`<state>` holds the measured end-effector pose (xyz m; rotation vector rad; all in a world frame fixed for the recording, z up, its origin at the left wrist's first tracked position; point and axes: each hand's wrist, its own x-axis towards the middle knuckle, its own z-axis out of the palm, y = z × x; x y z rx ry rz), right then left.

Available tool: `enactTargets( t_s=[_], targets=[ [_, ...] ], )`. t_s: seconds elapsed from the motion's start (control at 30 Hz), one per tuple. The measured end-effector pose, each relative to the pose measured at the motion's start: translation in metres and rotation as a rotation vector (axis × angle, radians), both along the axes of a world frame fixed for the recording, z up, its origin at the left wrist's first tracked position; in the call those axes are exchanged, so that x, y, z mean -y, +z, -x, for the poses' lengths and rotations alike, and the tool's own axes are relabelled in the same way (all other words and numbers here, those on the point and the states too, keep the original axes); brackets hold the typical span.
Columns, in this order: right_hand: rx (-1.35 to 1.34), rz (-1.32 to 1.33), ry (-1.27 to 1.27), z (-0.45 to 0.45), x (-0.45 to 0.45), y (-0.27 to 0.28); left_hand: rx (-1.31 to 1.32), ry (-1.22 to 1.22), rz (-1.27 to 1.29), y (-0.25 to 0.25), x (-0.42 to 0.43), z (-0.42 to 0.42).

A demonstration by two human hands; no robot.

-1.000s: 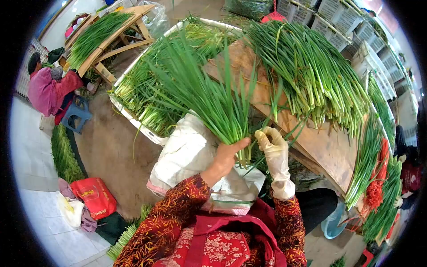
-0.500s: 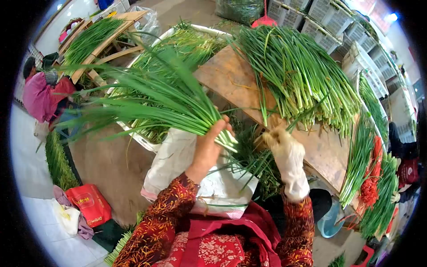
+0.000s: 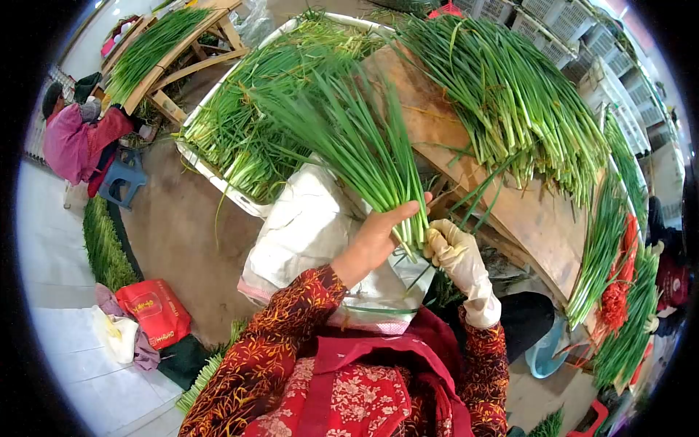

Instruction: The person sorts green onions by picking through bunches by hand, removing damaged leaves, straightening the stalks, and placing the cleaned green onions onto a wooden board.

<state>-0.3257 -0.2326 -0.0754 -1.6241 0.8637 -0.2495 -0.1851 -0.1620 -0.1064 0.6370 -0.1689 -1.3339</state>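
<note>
My bare left hand (image 3: 378, 237) is wrapped round the lower stems of a bunch of long green stalks (image 3: 364, 153), whose leaves fan up and to the left. On my right hand (image 3: 455, 251) is a pale glove; its bent fingers touch the stem ends at the bunch's right side, and a few loose green leaves lie just above it. What those fingers pinch is too small to tell. Beneath the bunch, a white sack (image 3: 298, 229) covers my lap. A large pile of stalks (image 3: 510, 109) rests on a wooden board (image 3: 539, 240) at the right.
Behind the sack stands a white-rimmed tub (image 3: 222, 191) full of loose greens. A person (image 3: 76, 146) sits at the far left by a blue stool (image 3: 124, 178). Red ties (image 3: 617, 291) hang at the right, above a blue basin (image 3: 546, 351). A red bag (image 3: 154, 313) lies lower left.
The bunch swung left, then came back upright in my left hand. My right hand moved away from the bunch, then returned to its stem ends.
</note>
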Motion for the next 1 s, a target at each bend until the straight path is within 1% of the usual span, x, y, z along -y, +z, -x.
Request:
enactTargets(
  t_s=[0.03, 0.1, 0.17, 0.23, 0.4, 0.53, 0.57, 0.6, 0.63, 0.7, 0.73, 0.77, 0.83, 0.87, 0.9, 0.97, 1.0],
  targets=[
    [0.005, 0.0, 0.001, 0.002, 0.0, 0.001, 0.009, -0.008, -0.005, -0.004, 0.0, 0.0],
    [-0.086, -0.055, 0.018, 0.003, -0.001, 0.008, 0.023, -0.015, -0.011, -0.006, -0.001, 0.0],
    [-0.065, -0.017, 0.012, 0.004, -0.002, 0.003, 0.054, -0.011, -0.028, -0.006, -0.001, 0.0],
    [0.007, -0.065, -0.006, 0.005, -0.003, 0.006, 0.076, 0.019, -0.025, -0.002, -0.001, 0.003],
    [0.033, -0.139, -0.073, 0.004, -0.003, 0.01, 0.147, 0.114, 0.001, 0.014, 0.0, 0.01],
    [0.088, -0.085, -0.069, 0.005, -0.005, 0.013, 0.173, 0.197, 0.025, 0.026, 0.0, 0.013],
    [0.183, -0.056, -0.142, 0.005, -0.006, 0.014, 0.161, 0.234, 0.036, 0.029, 0.0, 0.012],
    [0.279, -0.027, -0.214, 0.004, -0.008, 0.016, 0.151, 0.215, 0.036, 0.029, 0.002, 0.009],
    [0.441, -0.044, -0.283, 0.002, -0.01, 0.017, 0.159, 0.215, 0.038, 0.032, 0.002, 0.009],
    [0.644, 0.073, -0.339, -0.004, -0.012, 0.012, 0.109, 0.275, 0.138, 0.045, 0.005, 0.012],
    [0.729, 0.108, -0.368, -0.009, -0.016, 0.013, 0.102, 0.297, 0.087, 0.049, 0.005, 0.013],
    [0.802, 0.145, -0.374, -0.015, -0.016, 0.01, 0.11, 0.294, 0.096, 0.054, 0.006, 0.016],
    [0.944, 0.091, -0.375, -0.032, -0.017, 0.017, 0.072, 0.363, 0.191, 0.065, 0.004, 0.025],
    [0.954, -0.028, -0.396, -0.037, -0.022, 0.026, 0.055, 0.221, 0.177, 0.069, -0.005, 0.029],
    [0.945, -0.256, -0.376, -0.037, -0.034, 0.042, 0.03, 0.193, 0.221, 0.063, -0.008, 0.037],
    [0.971, -0.112, -0.395, -0.046, -0.029, 0.029, -0.106, 0.331, 0.157, 0.053, -0.012, 0.053],
    [0.924, -0.15, -0.39, -0.046, -0.031, 0.023, -0.106, 0.337, 0.147, 0.045, -0.015, 0.055]
  ],
)
